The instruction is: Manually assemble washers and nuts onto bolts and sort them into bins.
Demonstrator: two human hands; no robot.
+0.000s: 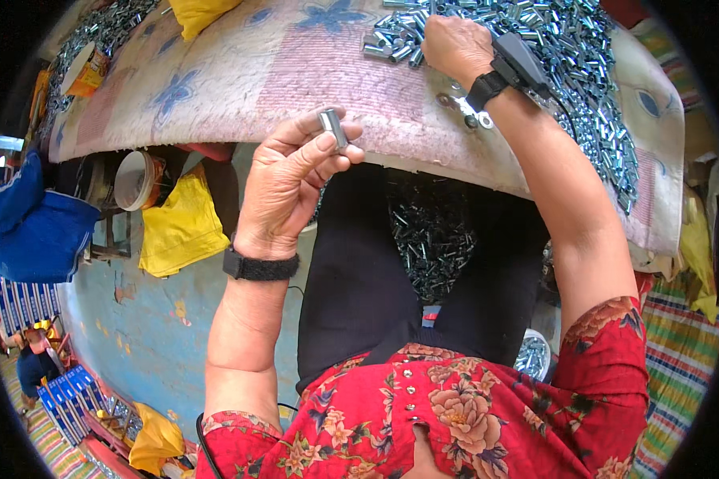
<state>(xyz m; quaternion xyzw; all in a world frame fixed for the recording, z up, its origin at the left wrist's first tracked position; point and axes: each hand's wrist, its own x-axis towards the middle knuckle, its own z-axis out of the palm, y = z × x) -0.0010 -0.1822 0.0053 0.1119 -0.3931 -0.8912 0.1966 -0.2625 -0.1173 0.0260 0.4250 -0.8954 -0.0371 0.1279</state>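
My left hand [280, 188] is raised over the near edge of the cloth-covered table [311, 72], pinching a short shiny metal tube [331, 126] between thumb and fingers. My right hand [458, 49] reaches to the left edge of a large heap of similar metal tubes [551, 48] on the table. Its fingers curl down among the tubes, and whatever they grip is hidden beneath the hand. Close to my right wrist lie a few small metal rings [485, 120] on the cloth.
More metal pieces [431, 239] fill a spot between my legs. A white tub of parts [533, 355] stands by my right side. At left are a tipped white bucket [134, 182], a yellow cloth [184, 227] and blue fabric [28, 223]. Another parts heap [108, 28] lies far left.
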